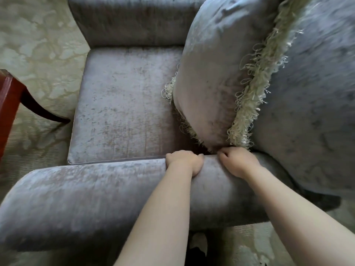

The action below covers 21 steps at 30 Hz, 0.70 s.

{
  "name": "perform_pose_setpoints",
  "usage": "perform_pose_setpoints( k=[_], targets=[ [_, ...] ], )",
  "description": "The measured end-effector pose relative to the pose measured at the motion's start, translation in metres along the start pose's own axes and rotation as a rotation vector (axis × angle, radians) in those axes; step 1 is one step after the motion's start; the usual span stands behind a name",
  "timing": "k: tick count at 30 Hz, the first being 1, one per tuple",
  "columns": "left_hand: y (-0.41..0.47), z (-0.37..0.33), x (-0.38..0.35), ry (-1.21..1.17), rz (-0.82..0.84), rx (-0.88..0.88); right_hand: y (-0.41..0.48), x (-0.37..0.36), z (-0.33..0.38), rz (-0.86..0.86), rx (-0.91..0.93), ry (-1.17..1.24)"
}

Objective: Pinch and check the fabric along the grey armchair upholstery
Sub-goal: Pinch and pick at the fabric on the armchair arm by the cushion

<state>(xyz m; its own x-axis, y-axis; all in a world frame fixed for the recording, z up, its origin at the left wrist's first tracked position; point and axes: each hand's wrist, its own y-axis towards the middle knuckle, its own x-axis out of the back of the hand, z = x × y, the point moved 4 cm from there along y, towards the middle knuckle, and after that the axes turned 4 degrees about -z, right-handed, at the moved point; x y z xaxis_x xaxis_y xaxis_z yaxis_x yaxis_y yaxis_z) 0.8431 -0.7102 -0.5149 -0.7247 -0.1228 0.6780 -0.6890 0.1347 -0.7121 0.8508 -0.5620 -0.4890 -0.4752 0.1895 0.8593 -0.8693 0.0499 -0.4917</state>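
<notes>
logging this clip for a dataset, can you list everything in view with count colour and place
armchair: one, grey velvet, fills most of the view
armrest: two, grey, one near under the hands, one far
throw pillow: one, grey with pale fringe, propped on the seat against the backrest
carpet: one, pale green patterned, around the chair
wooden furniture: one, reddish brown with dark curved leg, far left edge
left hand: curled on the near armrest, gripping the fabric
right hand: curled on the same armrest, beside the pillow's lower corner
</notes>
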Motion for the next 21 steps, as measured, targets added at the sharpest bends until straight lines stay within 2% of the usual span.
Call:
perform_pose_setpoints(
  k=[2,4,7,10,17,21],
  targets=[
    [0.003,-0.045,-0.005,-0.002,-0.072,-0.076,0.005,-0.004,-0.008,0.008,0.030,-0.031],
    [0.008,-0.061,-0.008,-0.011,-0.138,-0.061,0.013,-0.009,-0.007,0.027,0.020,-0.084],
    [0.014,-0.053,-0.007,-0.093,-0.172,0.039,0.026,-0.012,-0.012,0.039,-0.071,-0.119],
    [0.019,-0.052,-0.007,-0.097,-0.191,0.062,0.034,-0.017,-0.013,0.052,-0.121,-0.150],
    [0.019,-0.051,-0.006,-0.134,-0.196,0.108,0.034,-0.018,-0.014,-0.041,-0.136,-0.132],
    [0.014,-0.050,-0.009,-0.132,-0.231,0.085,0.028,-0.015,-0.015,-0.037,-0.110,-0.055]
  ],
)
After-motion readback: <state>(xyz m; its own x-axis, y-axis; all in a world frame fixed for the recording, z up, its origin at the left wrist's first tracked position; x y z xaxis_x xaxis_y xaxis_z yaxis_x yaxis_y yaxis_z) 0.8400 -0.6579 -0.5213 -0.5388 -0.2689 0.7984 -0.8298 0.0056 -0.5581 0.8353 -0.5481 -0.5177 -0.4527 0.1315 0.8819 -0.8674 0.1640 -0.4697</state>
